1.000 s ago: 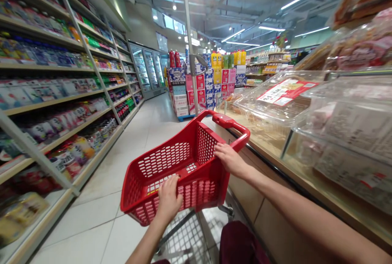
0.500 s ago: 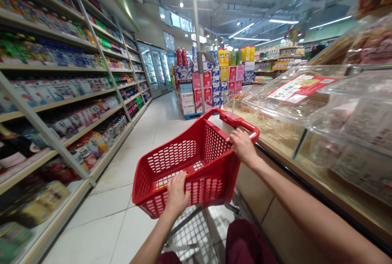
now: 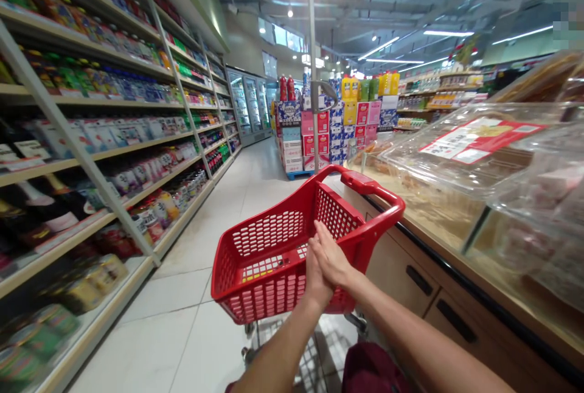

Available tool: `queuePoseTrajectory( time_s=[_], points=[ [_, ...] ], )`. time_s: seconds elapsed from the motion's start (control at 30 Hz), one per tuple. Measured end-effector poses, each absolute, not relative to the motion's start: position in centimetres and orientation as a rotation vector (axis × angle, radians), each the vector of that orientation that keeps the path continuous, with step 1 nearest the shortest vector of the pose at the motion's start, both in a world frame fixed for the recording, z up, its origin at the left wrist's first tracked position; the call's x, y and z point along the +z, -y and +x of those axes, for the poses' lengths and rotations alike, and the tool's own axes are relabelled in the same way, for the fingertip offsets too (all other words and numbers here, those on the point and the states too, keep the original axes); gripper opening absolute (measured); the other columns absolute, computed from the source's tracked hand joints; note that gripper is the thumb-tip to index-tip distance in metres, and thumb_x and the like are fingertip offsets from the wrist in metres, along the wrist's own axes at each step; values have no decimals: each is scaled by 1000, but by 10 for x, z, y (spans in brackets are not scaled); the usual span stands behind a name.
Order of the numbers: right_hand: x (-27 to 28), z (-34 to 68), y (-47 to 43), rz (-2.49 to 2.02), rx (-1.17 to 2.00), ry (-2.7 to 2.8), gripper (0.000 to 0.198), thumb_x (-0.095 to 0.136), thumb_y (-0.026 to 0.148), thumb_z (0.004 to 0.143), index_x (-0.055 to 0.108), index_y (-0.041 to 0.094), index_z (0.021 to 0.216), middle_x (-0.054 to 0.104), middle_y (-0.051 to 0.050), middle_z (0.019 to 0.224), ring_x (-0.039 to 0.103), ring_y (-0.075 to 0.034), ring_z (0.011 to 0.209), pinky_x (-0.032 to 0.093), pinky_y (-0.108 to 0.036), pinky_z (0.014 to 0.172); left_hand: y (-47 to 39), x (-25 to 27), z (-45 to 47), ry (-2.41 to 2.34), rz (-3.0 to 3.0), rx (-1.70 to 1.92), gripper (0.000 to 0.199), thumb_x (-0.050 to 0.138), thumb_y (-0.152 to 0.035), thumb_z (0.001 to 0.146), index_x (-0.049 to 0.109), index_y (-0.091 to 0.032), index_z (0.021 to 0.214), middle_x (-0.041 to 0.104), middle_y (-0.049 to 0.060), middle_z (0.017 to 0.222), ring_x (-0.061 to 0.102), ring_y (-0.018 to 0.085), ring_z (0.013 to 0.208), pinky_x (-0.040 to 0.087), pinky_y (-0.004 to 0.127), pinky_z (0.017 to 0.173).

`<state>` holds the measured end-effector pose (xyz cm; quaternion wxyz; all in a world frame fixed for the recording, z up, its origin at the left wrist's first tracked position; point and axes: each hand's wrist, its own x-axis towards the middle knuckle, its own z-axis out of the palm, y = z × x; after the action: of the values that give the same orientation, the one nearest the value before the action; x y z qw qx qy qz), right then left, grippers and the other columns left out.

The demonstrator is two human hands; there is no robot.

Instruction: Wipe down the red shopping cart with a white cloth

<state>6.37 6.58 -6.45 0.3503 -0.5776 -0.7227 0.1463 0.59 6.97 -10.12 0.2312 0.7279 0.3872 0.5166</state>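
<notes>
Supermarket shelves (image 3: 118,103) rise leftward of my left grip (image 3: 317,277) and right grip (image 3: 330,254), pressed together, fingers straight, apparently empty, by the near side of the red cart (image 3: 274,295), likely unheld because it stands unaided.

left hand (image 3: 316,277): flat, touching right hand (image 3: 333,257) | right hand: extended forward | forearms (image 3: 406,329): converging

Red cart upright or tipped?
Upright: the red cart stands open side up, with its wheels underneath.
</notes>
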Motion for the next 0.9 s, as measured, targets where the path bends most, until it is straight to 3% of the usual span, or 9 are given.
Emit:
queuePoseTrajectory(
  time_s=[0.07,0.17,0.27,0.4,0.63,0.9],
  points=[
    [-60,81,-67,-1511,272,1924,58,21,46,87,20,13,135,25,-10,139,19,-20,129,23,-39,101,-77,-100,17,-1105,1957,1468,31,35,-20,80,51,-21,106,62,6,101,56,15,94,33,39,96],
    [-51,116,-70,-1667,-37,1981,53,27,43,87,32,14,130,41,-11,130,30,-25,123,22,-44,99,-78,-113,-17,-1243,2083,1446,25,44,-18,77,55,-23,99,62,5,103,54,18,100,19,48,102],
    [-52,142,-70,-1705,-340,2078,45,32,40,86,48,13,120,56,-12,114,42,-25,111,20,-43,98,-69,-137,-95,-1458,2434,1376,25,42,-17,80,52,-22,102,61,6,108,54,18,103,13,51,102],
    [-61,135,-63,-1653,-583,2082,42,36,41,85,51,16,116,61,-9,99,47,-25,96,18,-43,96,-55,-151,-152,-1727,2649,1418,27,42,-19,81,48,-21,108,61,9,108,56,18,99,10,51,103],
    [-64,112,-51,-1593,-632,2149,36,36,37,86,55,18,111,60,-8,101,46,-24,95,17,-43,95,-63,-121,-53,-1462,2763,1429,33,34,-14,84,47,-22,112,58,6,114,51,13,107,12,41,105],
    [-65,107,-52,-1649,-646,2095,35,39,39,84,58,17,104,59,-9,100,46,-25,96,15,-45,96,-44,-157,-210,-1935,2678,1350,36,33,-10,81,48,-21,112,59,9,111,55,18,102,12,48,104]
  ],
)
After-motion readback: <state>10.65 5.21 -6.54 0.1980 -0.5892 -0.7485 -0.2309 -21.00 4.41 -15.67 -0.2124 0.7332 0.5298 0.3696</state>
